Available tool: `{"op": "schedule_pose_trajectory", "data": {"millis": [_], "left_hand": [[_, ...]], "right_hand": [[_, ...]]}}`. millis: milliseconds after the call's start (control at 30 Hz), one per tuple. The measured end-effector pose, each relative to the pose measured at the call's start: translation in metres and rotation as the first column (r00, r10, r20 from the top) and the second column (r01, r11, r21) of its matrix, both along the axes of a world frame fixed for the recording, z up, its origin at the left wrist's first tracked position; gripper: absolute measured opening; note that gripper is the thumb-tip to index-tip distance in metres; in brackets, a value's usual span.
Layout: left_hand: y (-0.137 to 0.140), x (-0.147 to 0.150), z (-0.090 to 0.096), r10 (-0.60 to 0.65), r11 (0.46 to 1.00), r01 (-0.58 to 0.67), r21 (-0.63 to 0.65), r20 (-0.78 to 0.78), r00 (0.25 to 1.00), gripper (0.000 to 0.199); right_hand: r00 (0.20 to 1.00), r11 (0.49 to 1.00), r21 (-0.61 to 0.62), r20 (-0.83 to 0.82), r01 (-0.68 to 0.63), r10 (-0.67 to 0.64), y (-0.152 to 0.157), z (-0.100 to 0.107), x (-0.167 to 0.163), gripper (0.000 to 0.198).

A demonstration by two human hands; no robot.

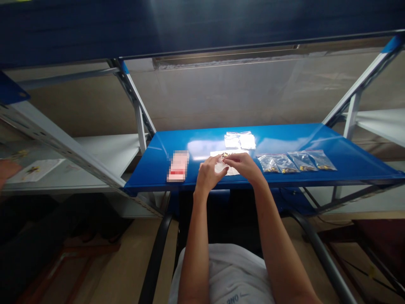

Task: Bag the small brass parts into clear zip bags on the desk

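My left hand is at the front of the blue table, its thumb apart from its curved fingers, with nothing clearly visible in the gap. Fingertips pressed together, my right hand meets it over a white sheet. Whatever the right fingertips pinch is too small to make out. Just beyond the fingers, small brass-coloured pieces lie on the sheet, partly hidden by the hands. To the right, several clear zip bags rest in a row with small yellowish and dark parts inside.
Behind the sheet lies a stack of clear zip bags. A blurred pink and white item sits left on the blue table. Metal shelf posts flank the table. Another person's hand is at the far left.
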State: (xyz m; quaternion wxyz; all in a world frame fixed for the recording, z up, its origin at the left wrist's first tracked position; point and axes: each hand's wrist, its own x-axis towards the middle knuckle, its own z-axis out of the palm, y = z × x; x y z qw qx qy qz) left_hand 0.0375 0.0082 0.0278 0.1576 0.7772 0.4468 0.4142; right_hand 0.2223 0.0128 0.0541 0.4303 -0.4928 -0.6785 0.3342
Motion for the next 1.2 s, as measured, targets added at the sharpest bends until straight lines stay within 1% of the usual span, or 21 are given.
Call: {"op": "schedule_pose_trajectory", "data": {"millis": [100, 267, 333, 400, 433, 500, 567, 600, 667, 800, 867, 933, 1200], "left_hand": [[-0.001, 0.0, 0.0, 0.005, 1.0, -0.005, 0.001, 0.007, 1.0, 0.046], [0.0, 0.002, 0.001, 0.0, 1.0, 0.0, -0.005, 0.032, 0.999, 0.051], [0.001, 0.002, 0.002, -0.016, 1.0, 0.018, -0.02, 0.09, 0.996, 0.055], [0.002, 0.0, 0.002, -0.031, 0.997, 0.043, -0.059, 0.191, 0.981, 0.055], [0.002, 0.0, 0.003, -0.035, 0.994, 0.06, -0.091, 0.25, 0.968, 0.051], [0.004, -0.002, 0.003, -0.029, 0.983, 0.092, -0.159, 0.362, 0.932, 0.038], [0.006, -0.003, 0.003, -0.009, 0.973, 0.112, -0.204, 0.449, 0.893, 0.025], [0.006, -0.002, 0.002, 0.0, 0.968, 0.121, -0.218, 0.485, 0.875, 0.023], [0.007, -0.001, 0.001, 0.009, 0.959, 0.148, -0.242, 0.548, 0.837, 0.022], [0.008, 0.004, -0.002, 0.048, 0.934, 0.196, -0.3, 0.647, 0.761, 0.028], [0.008, 0.006, -0.003, 0.073, 0.931, 0.192, -0.312, 0.672, 0.737, 0.031], [0.008, 0.007, -0.004, 0.074, 0.93, 0.196, -0.311, 0.681, 0.728, 0.034], [0.009, 0.008, -0.006, 0.064, 0.939, 0.176, -0.295, 0.655, 0.753, 0.035]], "right_hand": [[0.998, 0.999, 0.011, -0.048, 0.042, -0.041, -0.007, -0.003, 0.001, 0.032], [0.998, 0.998, -0.047, -0.056, -0.04, 0.037, -0.012, -0.006, 0.004, 0.029], [0.999, 0.999, -0.041, -0.045, -0.01, 0.008, -0.013, -0.005, 0.006, 0.028], [0.998, 0.999, -0.021, -0.049, 0.04, -0.041, -0.015, -0.004, 0.009, 0.028], [0.996, 0.998, -0.017, -0.065, 0.058, -0.059, -0.016, -0.003, 0.01, 0.028], [0.989, 0.996, -0.02, -0.121, 0.083, -0.085, -0.018, -0.001, 0.012, 0.029], [0.98, 0.995, -0.023, -0.172, 0.101, -0.104, -0.019, -0.001, 0.013, 0.031], [0.975, 0.994, -0.019, -0.191, 0.111, -0.113, -0.019, -0.001, 0.013, 0.031], [0.967, 0.992, -0.004, -0.223, 0.128, -0.125, -0.019, -0.001, 0.013, 0.033], [0.949, 0.992, 0.01, -0.294, 0.125, -0.117, -0.019, -0.003, 0.01, 0.038], [0.942, 0.994, 0.005, -0.317, 0.114, -0.106, -0.019, -0.004, 0.009, 0.041], [0.938, 0.994, -0.001, -0.33, 0.11, -0.104, -0.018, -0.005, 0.008, 0.042], [0.924, 0.984, -0.008, -0.343, 0.179, -0.171, -0.015, -0.01, 0.006, 0.039]]}}
